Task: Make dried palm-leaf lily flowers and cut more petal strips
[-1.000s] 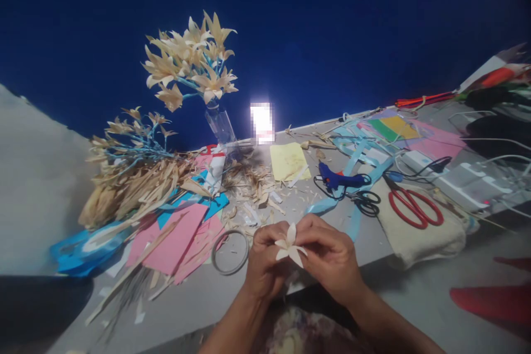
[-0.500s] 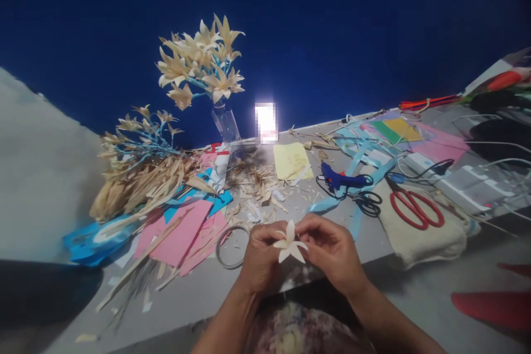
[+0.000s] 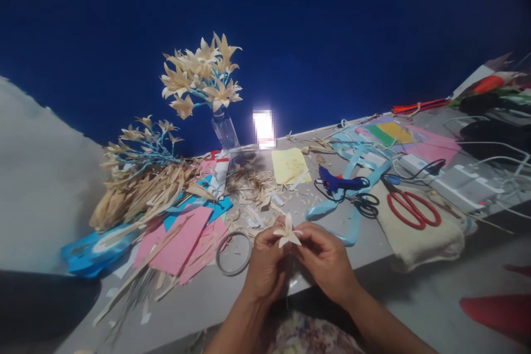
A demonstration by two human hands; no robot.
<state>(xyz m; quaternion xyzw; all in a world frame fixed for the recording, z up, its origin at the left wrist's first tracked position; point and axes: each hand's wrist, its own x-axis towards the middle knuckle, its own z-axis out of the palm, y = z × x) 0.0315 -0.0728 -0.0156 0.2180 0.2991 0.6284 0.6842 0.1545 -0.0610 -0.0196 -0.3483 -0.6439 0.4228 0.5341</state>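
A small cream artificial flower (image 3: 289, 234) with pointed petals is held up above the near edge of the table. The fingers of my left hand (image 3: 265, 257) are closed on it from the left. My right hand (image 3: 327, 257) pinches it from the other side, thumb and fingers meeting just beneath the petals. Both sets of fingertips are partly hidden behind the flower. Left of my hands lies a grey ring (image 3: 250, 251), like a tape roll. A blue glue gun (image 3: 338, 181) and black-handled scissors (image 3: 367, 206) rest beyond my right hand.
A clear bottle (image 3: 225, 131) holds similar flowers (image 3: 203, 74) on blue stems. Dried husks (image 3: 141, 191), pink paper (image 3: 180, 240) and scraps spread leftward. Red-handled scissors (image 3: 409, 209) lie on a cloth (image 3: 431, 246), beside a white power strip (image 3: 452, 185) with cables.
Both hands have shifted slightly away from me over the table with the flower, which tilts a little differently. The camera view has tipped up slightly.
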